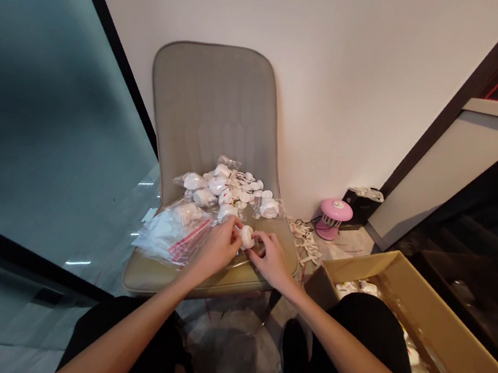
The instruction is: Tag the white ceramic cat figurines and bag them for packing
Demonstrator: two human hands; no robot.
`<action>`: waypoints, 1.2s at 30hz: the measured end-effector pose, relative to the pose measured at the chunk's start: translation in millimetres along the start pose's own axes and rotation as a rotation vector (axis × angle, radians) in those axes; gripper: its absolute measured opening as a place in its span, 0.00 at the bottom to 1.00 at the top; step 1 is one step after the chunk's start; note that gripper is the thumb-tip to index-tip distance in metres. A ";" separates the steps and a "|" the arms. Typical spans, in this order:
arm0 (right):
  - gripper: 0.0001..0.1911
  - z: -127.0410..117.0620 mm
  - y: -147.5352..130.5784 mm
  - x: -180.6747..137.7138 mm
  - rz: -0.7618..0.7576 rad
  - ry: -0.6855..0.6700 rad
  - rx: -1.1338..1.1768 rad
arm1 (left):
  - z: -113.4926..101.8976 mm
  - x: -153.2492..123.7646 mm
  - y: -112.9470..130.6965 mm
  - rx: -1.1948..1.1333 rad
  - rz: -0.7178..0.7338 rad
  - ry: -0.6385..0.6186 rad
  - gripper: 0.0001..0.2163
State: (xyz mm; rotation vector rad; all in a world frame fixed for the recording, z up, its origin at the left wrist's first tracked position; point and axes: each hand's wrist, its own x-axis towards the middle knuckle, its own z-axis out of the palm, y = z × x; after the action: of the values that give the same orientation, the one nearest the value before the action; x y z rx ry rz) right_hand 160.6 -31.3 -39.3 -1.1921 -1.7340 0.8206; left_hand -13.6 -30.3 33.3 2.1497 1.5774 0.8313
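Both hands meet over the front of a beige chair seat [146, 274]. My left hand [217, 248] and my right hand [272, 258] pinch a small white round item [246, 236] between their fingertips. Behind it lies a heap of similar white items [229, 191], some loose, some in clear bags. A stack of clear zip bags with red strips [173, 236] lies by my left hand on the seat.
An open cardboard box [438, 330] holding more small items stands on the floor at the right. A pink round object [335, 217] and a dark box [361, 203] sit by the wall. Loose bits [308, 245] litter the floor. A glass panel [44, 118] stands left.
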 end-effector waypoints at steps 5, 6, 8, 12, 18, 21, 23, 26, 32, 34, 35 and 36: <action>0.24 -4.3 -3.3 0.2 -0.004 -0.102 -0.026 | 0.0 -1.4 -1.7 -0.002 0.032 -0.002 0.10; 0.25 -4.9 -5.0 0.9 -0.010 -0.113 -0.046 | -0.3 -1.3 -1.4 0.002 0.034 -0.009 0.10; 0.26 -5.7 -8.9 3.3 -0.036 -0.116 -0.089 | -1.2 -0.4 -0.2 0.008 0.038 -0.024 0.10; 0.16 -6.9 -15.2 11.1 -0.088 -0.069 -0.169 | -2.9 3.7 0.4 0.006 0.055 -0.047 0.11; 0.05 -7.0 -21.9 19.3 -0.166 -0.007 -0.252 | -4.5 6.8 -1.8 0.020 0.044 -0.069 0.12; 0.08 -1.3 -23.5 21.0 -0.182 0.003 -0.185 | -5.4 5.4 -1.2 0.021 0.041 -0.073 0.12; 0.09 3.8 -22.3 22.8 -0.143 0.006 -0.119 | -5.8 4.1 -1.1 0.017 0.033 -0.068 0.12; 0.07 8.9 -18.9 26.7 -0.084 0.006 -0.030 | -6.4 2.3 -1.6 0.009 0.033 -0.049 0.13; 0.07 7.4 -18.5 29.5 -0.071 -0.071 0.080 | -17.1 6.9 -4.8 -0.050 0.024 0.018 0.10; 0.08 6.5 -19.0 28.6 -0.070 -0.073 0.102 | -26.0 11.9 -10.4 -0.064 -0.004 0.076 0.08; 0.09 6.3 -19.1 28.1 -0.071 -0.075 0.111 | -31.1 14.4 -14.4 -0.064 -0.022 0.104 0.08; 0.09 6.1 -18.9 27.6 -0.072 -0.079 0.118 | -36.1 16.8 -18.9 -0.061 -0.041 0.129 0.08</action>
State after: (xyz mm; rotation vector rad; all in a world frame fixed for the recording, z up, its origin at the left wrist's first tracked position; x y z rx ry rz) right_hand 142.9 -11.8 -17.8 -1.0257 -1.7558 0.9247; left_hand -47.1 -10.6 54.1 2.0510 1.6294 1.0097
